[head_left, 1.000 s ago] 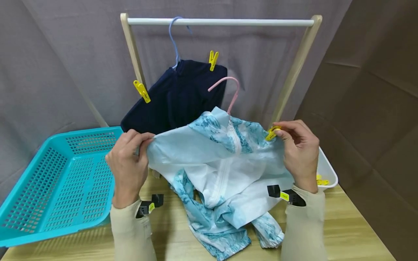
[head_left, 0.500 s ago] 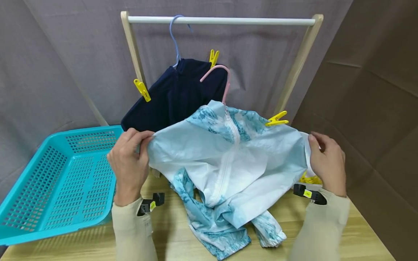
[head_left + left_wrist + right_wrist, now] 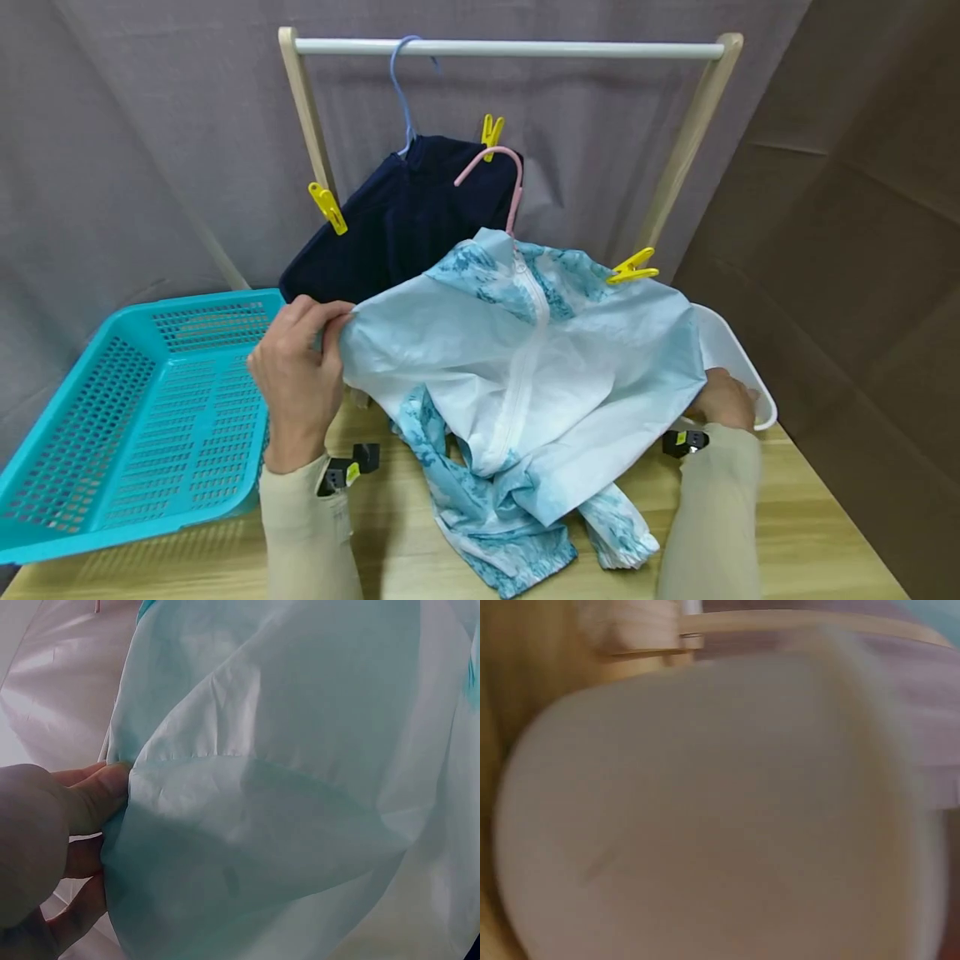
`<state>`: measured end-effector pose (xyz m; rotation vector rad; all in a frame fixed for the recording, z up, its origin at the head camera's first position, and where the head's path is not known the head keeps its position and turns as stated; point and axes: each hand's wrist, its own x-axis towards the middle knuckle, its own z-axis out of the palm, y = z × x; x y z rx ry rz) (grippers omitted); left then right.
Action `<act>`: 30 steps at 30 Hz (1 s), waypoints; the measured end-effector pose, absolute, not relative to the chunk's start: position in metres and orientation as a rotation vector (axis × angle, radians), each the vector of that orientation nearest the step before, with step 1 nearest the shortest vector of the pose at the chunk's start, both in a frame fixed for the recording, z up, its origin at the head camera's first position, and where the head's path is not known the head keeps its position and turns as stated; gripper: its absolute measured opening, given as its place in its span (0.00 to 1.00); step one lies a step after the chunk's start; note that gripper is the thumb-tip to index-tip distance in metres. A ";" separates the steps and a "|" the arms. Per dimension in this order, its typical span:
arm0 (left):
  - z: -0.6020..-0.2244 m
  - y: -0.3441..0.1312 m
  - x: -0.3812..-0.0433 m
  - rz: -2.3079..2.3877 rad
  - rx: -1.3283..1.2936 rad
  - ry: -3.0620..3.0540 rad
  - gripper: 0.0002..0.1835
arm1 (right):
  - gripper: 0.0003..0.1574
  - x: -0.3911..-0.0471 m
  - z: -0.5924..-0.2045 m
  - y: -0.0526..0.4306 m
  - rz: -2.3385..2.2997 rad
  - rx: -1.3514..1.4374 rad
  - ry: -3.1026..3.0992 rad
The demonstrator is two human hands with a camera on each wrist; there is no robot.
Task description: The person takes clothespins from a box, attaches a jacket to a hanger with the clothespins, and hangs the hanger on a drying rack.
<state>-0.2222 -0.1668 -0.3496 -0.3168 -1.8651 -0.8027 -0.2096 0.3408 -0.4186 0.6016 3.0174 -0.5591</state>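
A light blue and white zip jacket (image 3: 517, 358) hangs on a pink hanger (image 3: 517, 179), its sleeves trailing on the table. My left hand (image 3: 300, 379) pinches the jacket's left shoulder between thumb and fingers; the left wrist view shows the thumb (image 3: 101, 791) pressed on the fabric. A yellow clothespin (image 3: 633, 267) clips the jacket's right shoulder. My right hand (image 3: 723, 400) reaches into a white bin (image 3: 738, 367) behind the jacket's right edge, its fingers hidden. In the right wrist view the white bin (image 3: 705, 817) is blurred and fills most of the picture.
Behind the jacket, a dark navy garment (image 3: 397, 225) hangs by a blue hanger (image 3: 401, 92) from the rack's white bar (image 3: 525, 50), with yellow clothespins (image 3: 327, 208) on both sides. A turquoise basket (image 3: 172, 417) stands at the left on the wooden table (image 3: 810, 517).
My right hand has let go of the yellow clothespin, briefly held the jacket's right side, then dropped into the white bin. The jacket and pink hanger rose and shifted left. My left hand stays.
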 end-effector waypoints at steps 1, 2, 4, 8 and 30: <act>-0.350 -0.166 -0.222 -0.805 -0.317 -1.866 0.10 | 0.25 -0.210 -0.420 0.340 -0.575 0.635 2.997; -0.350 -0.166 -0.222 -0.807 -0.317 -1.867 0.10 | 0.28 -0.210 -0.421 0.340 -0.603 0.676 2.969; -0.350 -0.166 -0.222 -0.808 -0.316 -1.870 0.10 | 0.30 -0.210 -0.422 0.338 -0.670 0.760 2.907; -0.350 -0.167 -0.221 -0.809 -0.310 -1.876 0.10 | 0.34 -0.212 -0.420 0.335 -0.739 0.859 2.829; -0.351 -0.168 -0.225 -0.800 -0.339 -1.881 0.10 | 0.29 -0.181 -0.362 0.310 -1.253 1.044 3.239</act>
